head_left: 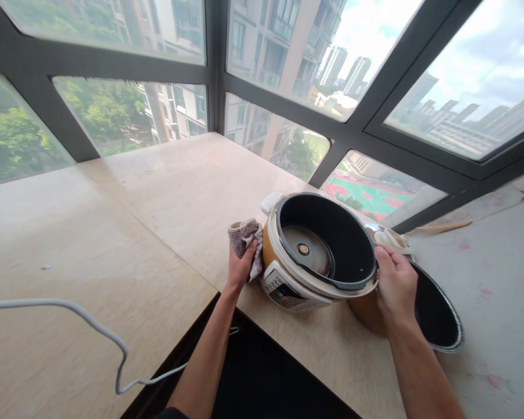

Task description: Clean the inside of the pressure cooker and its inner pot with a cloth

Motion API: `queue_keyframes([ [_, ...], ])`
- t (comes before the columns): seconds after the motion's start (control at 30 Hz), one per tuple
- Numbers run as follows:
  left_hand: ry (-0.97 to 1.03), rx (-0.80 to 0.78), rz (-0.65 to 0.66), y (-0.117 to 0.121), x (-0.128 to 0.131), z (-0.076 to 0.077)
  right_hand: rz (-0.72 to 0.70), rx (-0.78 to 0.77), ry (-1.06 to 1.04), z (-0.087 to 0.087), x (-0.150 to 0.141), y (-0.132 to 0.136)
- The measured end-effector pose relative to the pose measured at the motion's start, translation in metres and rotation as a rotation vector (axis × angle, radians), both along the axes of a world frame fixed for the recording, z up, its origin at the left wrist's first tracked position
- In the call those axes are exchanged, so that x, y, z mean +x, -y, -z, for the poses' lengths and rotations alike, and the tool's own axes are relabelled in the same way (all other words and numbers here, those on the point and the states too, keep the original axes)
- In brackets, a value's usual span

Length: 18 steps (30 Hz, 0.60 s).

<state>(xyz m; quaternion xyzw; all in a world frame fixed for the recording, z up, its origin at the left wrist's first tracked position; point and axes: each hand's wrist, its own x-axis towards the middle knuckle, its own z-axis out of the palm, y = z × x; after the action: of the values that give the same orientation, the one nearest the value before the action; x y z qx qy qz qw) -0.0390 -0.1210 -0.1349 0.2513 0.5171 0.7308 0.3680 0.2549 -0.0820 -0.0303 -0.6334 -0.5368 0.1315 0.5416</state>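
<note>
An open rice cooker (pixel 288 279) with a gold body and black inner cavity stands on the pale counter (pixel 157 221) by the windows. My left hand (pixel 241 265) is closed on a grey cloth (pixel 244 235) and presses it against the cooker's left side. My right hand (pixel 395 282) grips the cooker's right rim near the hinge, fingers curled over it. The lid (pixel 439 311) hangs open to the right, behind my right hand.
A white cable (pixel 91 326) runs across the left counter and drops over its front edge. Dark-framed windows (pixel 216 64) close off the back. A dark gap (pixel 262 372) lies below the counter edge between my arms. Pink stains mark the right surface (pixel 489 273).
</note>
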Motion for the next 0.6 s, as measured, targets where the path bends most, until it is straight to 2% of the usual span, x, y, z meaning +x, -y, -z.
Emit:
queue_keyframes([
  [0.13,-0.006,0.031,-0.02,0.04,0.023,-0.018,0.022,-0.016,-0.072,0.001,-0.002,-0.001],
  [0.27,-0.14,0.139,-0.092,0.054,0.038,-0.048,-0.011,0.003,-0.089,-0.001,-0.003,0.0],
  [0.43,-0.233,0.196,-0.169,0.041,0.039,-0.079,-0.036,-0.019,-0.111,-0.005,-0.006,0.003],
  [0.5,-0.224,0.199,-0.183,0.028,0.032,-0.084,-0.05,-0.019,-0.112,-0.007,-0.007,0.004],
  [0.6,-0.16,0.153,-0.14,0.005,0.014,-0.083,-0.076,-0.03,-0.112,-0.009,-0.007,0.006],
])
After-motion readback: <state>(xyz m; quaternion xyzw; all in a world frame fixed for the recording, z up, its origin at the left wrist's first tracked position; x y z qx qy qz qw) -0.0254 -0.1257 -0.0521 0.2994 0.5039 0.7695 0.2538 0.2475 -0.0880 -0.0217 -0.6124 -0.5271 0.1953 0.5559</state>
